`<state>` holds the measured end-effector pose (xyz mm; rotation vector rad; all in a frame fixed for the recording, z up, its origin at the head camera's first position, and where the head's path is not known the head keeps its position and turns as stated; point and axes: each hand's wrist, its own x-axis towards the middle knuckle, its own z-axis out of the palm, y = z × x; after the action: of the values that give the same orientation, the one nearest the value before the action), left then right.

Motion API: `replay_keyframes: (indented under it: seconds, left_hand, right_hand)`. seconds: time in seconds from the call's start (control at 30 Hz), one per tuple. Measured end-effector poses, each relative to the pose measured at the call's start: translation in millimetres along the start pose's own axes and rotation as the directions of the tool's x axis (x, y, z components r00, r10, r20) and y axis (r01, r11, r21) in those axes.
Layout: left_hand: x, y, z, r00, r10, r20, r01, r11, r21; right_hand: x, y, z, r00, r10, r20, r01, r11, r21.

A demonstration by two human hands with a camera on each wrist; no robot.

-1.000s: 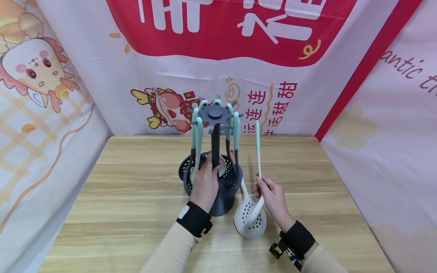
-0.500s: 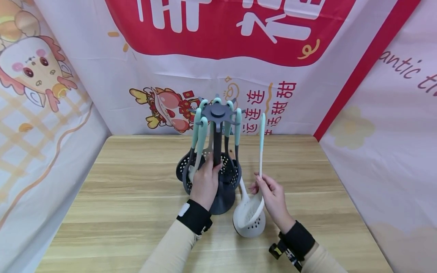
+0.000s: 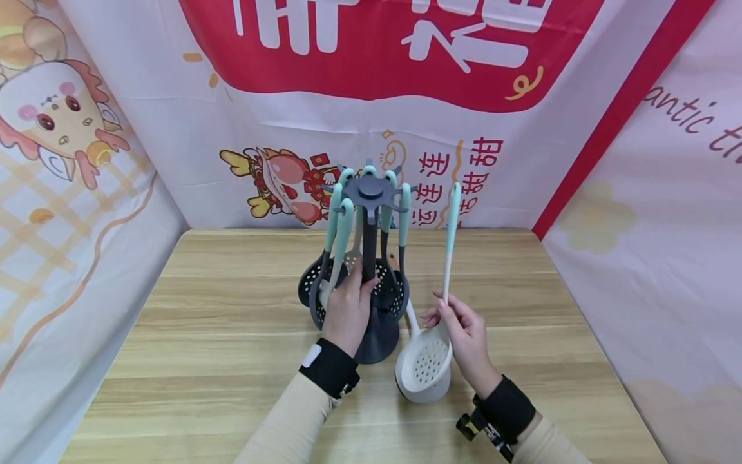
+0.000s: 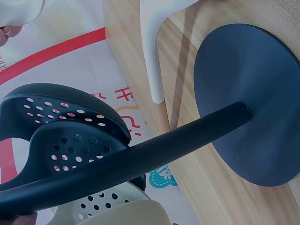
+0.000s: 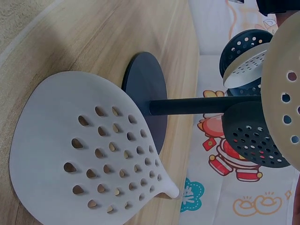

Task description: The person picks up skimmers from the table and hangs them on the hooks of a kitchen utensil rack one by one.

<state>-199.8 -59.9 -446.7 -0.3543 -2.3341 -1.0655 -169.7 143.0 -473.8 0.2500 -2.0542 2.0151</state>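
My left hand grips the black post of a dark utensil stand, which stands upright on the table. From its top hang several mint-handled utensils, among them dark skimmers and pale ones. To the right of the stand, my right hand pinches a white skimmer by its shaft, mint handle up and perforated bowl down. Beneath that bowl a second white skimmer lies on the table, holes side up, partly hidden in the head view.
The wooden table ends at a back wall hung with a printed cloth. Similar cloths hang at both sides. A camera sits on the right wrist.
The skimmer in my right hand has turned so its perforated bowl faces the head camera, and its handle top has swung right. The stand's top has shifted slightly right.
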Motion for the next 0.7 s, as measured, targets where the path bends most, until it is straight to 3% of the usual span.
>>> replay_keyframes:
  seconds: [0.7]
  left_hand:
    - [-0.6, -0.2, -1.6, 1.000, -0.002, 0.011, 0.002, 1.000, -0.016]
  right_hand:
    - [-4.7, -1.4, -0.5, 0.981, -0.186, 0.049, 0.179, 0.976, 0.120]
